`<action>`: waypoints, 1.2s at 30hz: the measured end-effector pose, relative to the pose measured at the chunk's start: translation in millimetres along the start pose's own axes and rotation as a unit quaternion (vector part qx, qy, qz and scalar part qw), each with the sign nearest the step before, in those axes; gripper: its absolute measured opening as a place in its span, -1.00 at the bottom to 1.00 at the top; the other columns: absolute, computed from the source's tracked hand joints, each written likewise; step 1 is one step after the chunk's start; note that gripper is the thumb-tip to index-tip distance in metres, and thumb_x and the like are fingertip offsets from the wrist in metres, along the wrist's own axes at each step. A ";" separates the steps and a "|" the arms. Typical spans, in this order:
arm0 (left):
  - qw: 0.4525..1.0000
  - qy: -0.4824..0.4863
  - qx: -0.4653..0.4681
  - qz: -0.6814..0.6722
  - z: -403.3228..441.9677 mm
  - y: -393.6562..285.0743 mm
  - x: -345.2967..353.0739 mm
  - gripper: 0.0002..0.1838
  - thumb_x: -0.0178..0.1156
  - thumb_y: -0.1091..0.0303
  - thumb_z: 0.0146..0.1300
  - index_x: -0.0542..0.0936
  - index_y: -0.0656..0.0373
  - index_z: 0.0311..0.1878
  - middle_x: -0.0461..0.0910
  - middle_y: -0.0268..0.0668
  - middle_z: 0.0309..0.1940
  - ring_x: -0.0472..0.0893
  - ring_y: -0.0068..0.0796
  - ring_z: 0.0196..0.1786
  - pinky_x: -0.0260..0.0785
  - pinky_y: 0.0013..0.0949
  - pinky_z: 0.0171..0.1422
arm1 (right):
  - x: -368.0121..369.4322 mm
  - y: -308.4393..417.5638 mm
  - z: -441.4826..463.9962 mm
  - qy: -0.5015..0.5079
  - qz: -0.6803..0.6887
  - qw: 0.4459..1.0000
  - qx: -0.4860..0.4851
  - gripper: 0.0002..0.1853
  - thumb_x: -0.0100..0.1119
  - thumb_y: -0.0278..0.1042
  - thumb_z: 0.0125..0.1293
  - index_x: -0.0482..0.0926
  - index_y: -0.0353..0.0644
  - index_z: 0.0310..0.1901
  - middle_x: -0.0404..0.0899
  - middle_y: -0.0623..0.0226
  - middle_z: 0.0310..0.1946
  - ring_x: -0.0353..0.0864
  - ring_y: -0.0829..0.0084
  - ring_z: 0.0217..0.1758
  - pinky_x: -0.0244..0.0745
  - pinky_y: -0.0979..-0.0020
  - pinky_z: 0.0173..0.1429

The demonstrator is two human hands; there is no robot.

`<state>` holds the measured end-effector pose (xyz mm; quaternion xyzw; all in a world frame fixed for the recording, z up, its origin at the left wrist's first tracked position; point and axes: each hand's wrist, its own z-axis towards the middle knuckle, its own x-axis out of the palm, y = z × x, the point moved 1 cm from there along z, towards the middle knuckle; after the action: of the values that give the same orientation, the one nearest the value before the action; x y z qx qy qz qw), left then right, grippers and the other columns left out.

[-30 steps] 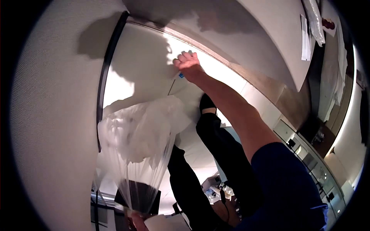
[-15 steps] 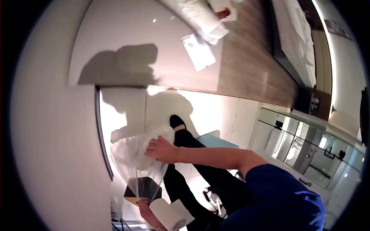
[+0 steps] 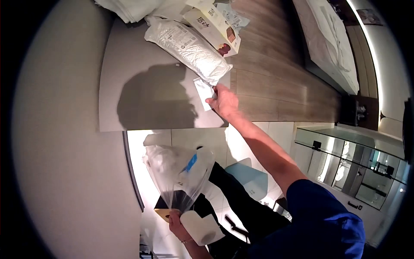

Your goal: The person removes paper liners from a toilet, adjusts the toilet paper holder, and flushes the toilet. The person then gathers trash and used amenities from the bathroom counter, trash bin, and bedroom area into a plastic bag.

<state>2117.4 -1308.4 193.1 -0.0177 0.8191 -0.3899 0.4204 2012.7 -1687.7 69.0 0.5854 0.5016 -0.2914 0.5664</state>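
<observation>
My left hand (image 3: 175, 224) is closed around the gathered end of a clear plastic bag (image 3: 166, 172), which spreads out above it with a blue strip (image 3: 192, 162) showing. Against that hand lies a white toilet paper roll (image 3: 199, 228). A black box with a gold side (image 3: 164, 212) is right beside the fingers; whether they grip it too is unclear. My right hand (image 3: 224, 101) reaches out, thumb and fingers closed on the edge of a flat white packet (image 3: 202, 91). The packet lies on the grey surface (image 3: 129, 56), by the end of a silvery-white padded parcel (image 3: 185, 45).
Beyond the parcel lies a printed carton (image 3: 215, 28), with white cloth (image 3: 133, 8) at the top left. Wooden flooring (image 3: 267, 77) runs toward a bed (image 3: 327, 47). A pale blue bin-like object (image 3: 246, 177) stands near my legs. Glass panels (image 3: 345, 159) are at right.
My right hand has left the plastic bag and moved up to the white packet, taking its edge. My left hand still holds the bag by the roll. The view has shifted, showing more of the parcel and carton.
</observation>
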 end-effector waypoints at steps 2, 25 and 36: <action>0.778 -0.051 -0.346 -0.521 -8.7 18.3 9.8 -0.79 -0.01 0.36 0.27 0.37 0.18 -0.50 0.33 -0.43 -0.55 0.35 -0.59 -0.48 0.22 -0.47 -0.42 | -0.1 -0.1 -10.5 0.055 0.027 0.998 0.001 -0.63 0.34 -0.17 -0.04 0.50 -0.19 -0.24 0.54 0.11 -0.39 0.54 0.06 -0.27 0.42 0.17 -0.20; 0.892 -0.064 -0.317 -0.316 15.7 -48.9 -4.1 -0.74 -0.01 0.23 0.32 0.43 0.17 -0.44 0.39 -0.40 -0.56 0.38 -0.57 -0.48 0.25 -0.49 -0.41 | 43.4 74.7 47.4 0.027 0.178 0.944 -0.278 -0.83 0.10 -0.59 -0.05 0.55 -0.19 -0.36 0.51 0.14 -0.33 0.50 0.10 -0.23 0.42 0.24 -0.14; 0.810 -0.043 -0.356 -0.464 26.7 -57.5 -31.1 -0.69 -0.05 0.19 0.36 0.45 0.14 -0.47 0.34 -0.48 -0.61 0.31 -0.71 -0.54 0.18 -0.59 -0.47 | -14.7 85.8 -70.2 0.168 0.137 0.880 -0.422 -0.83 0.24 -0.48 -0.11 0.56 -0.02 -0.40 0.49 0.31 -0.45 0.51 0.26 -0.35 0.39 0.28 -0.32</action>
<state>2139.1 -1354.0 242.6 -0.5608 0.7760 -0.2184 0.1890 2070.7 -1612.0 127.4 0.3943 0.5796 0.1312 0.7010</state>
